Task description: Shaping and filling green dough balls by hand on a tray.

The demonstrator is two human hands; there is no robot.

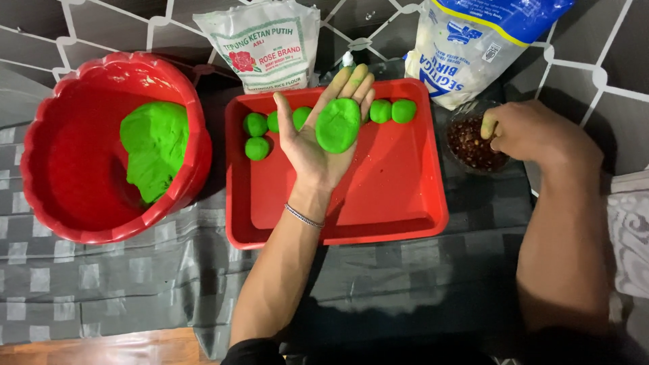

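Left hand point(318, 138) open flat, green dough disc point(338, 125) resting on palm; right hand point(531, 132) pinching brown filling in glass bowl point(473, 145).

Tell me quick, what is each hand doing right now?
Left hand: open, palm up, a flattened green dough disc resting on it.
Right hand: fingertips pinched in the small bowl of dark filling; whether it grips any cannot be told.

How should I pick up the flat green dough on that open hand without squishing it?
Take the flat dough by its rim, coming from above, probably with fingertips on opposite edges. It lies as a thin disc on the upturned left hand, so its wide face looks soft and would dent; the edges overhang the palm slightly near the fingers. The right hand is at the small bowl.
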